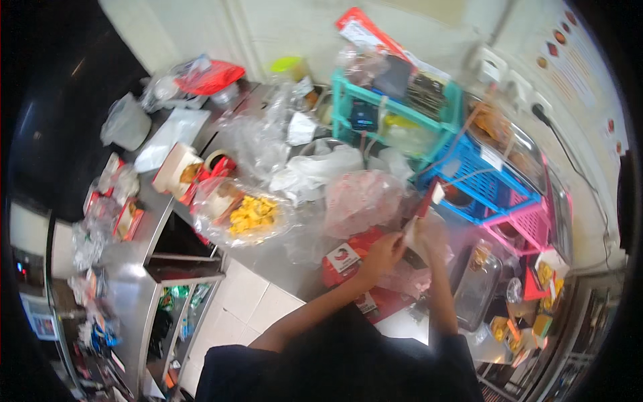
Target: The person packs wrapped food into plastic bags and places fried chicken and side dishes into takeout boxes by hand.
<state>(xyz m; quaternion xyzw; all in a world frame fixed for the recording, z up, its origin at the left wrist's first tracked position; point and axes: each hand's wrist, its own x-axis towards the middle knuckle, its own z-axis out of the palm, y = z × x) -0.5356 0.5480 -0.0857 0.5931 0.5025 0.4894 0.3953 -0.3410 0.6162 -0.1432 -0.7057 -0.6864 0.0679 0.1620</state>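
My left hand [383, 256] and my right hand [430, 238] are close together above a steel counter. Between them, both pinch a red and white cardboard piece [425, 202] that stands up at a tilt; motion blurs it. Below my left hand lies a red paper carton [346, 255] with a printed white label. Another red carton [387, 304] is partly covered by my forearms. A pink wrapper [414, 280] lies under my hands. Just beyond them sits a clear plastic bag with pink print [362, 203].
Beyond my hands are a teal basket [346, 108], a blue basket [485, 183] and a pink basket [527, 226]. Yellow food [253, 214] in clear plastic is at left. A rectangular metal tray [474, 294] and open food boxes [540, 281] stand at right.
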